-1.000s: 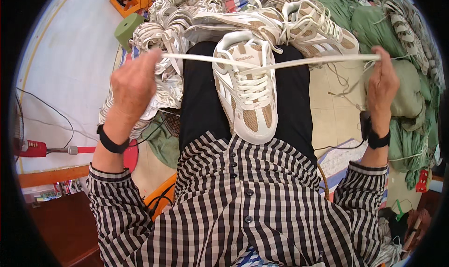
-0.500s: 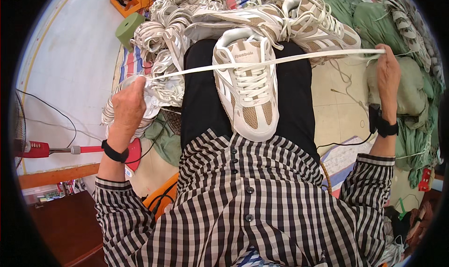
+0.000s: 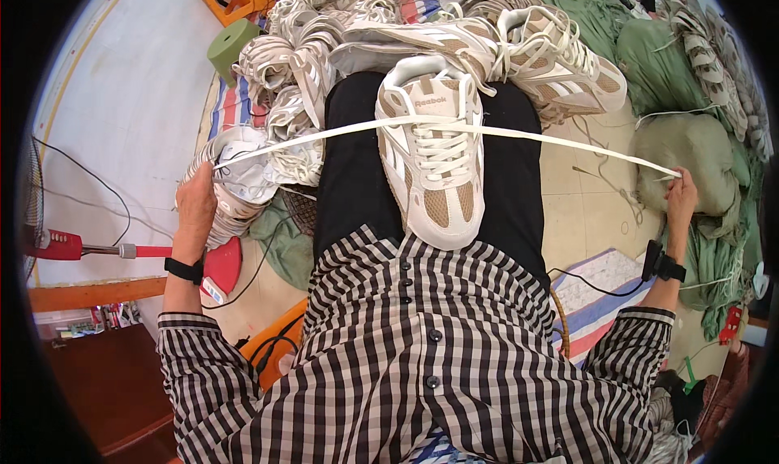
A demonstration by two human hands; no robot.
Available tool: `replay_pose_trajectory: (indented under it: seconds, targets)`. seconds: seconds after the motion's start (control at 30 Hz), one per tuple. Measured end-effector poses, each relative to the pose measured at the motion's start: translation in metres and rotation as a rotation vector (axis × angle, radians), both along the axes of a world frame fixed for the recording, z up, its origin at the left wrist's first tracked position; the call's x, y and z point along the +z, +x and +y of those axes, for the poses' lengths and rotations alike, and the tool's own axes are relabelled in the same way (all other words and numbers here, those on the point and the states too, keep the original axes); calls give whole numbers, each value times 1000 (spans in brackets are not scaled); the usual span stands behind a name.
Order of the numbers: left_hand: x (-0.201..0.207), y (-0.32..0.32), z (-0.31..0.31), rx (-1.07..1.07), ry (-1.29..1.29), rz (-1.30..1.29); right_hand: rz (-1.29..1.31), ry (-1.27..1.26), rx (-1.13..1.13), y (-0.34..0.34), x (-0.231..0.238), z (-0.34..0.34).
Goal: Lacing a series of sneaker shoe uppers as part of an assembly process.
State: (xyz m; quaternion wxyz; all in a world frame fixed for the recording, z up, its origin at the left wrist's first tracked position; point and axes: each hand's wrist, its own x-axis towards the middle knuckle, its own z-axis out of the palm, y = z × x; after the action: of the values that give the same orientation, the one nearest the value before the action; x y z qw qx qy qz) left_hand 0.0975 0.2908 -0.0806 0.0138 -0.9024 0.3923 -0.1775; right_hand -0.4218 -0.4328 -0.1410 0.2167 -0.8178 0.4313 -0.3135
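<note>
A white and tan sneaker [image 3: 442, 196] rests on my lap, toe toward me, with laces crossed over its tongue. A flat white shoelace [image 3: 568, 142] stretches out to both sides from the upper part of its lacing. My left hand [image 3: 196, 204] pinches the lace's left end, beside a stack of pale shoe uppers [image 3: 243, 172]. Out to the right, my right hand [image 3: 682, 198] grips the other end between its fingertips. The lace bends downward on both sides of the sneaker; whether it passes through the top eyelets I cannot tell.
Laced sneakers [image 3: 560, 62] lie beyond my knees. Bundled shoe uppers [image 3: 268, 66] pile up at the far left, near a green stool [image 3: 233, 46]. Green sacks [image 3: 690, 159] line the right side. A red-handled tool [image 3: 146, 251] lies left of my forearm.
Both hands have moved toward me, the right one farther; the left has also shifted outward. The lace, nearly straight before, now angles down to each hand from the sneaker.
</note>
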Motion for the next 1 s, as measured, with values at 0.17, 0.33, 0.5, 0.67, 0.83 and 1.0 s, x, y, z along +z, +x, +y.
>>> replay_pose_trajectory:
  seconds: [0.17,0.33,0.5,0.67,0.83,1.0]
  targets:
    - [-11,8,14,19,-45,33,120,-35,-96,-24,-25,3]
    - [-17,6,37,71,-116,78,175,-109,-163,-22,-32,28]
    - [-34,19,62,120,-19,62,71,73,-192,-25,-42,35]
    - [-49,22,83,172,-40,42,-241,377,63,31,-36,80]
    - [-78,31,92,216,56,107,-305,351,497,146,30,200]
    - [-92,29,83,183,49,114,-388,292,796,225,68,269]
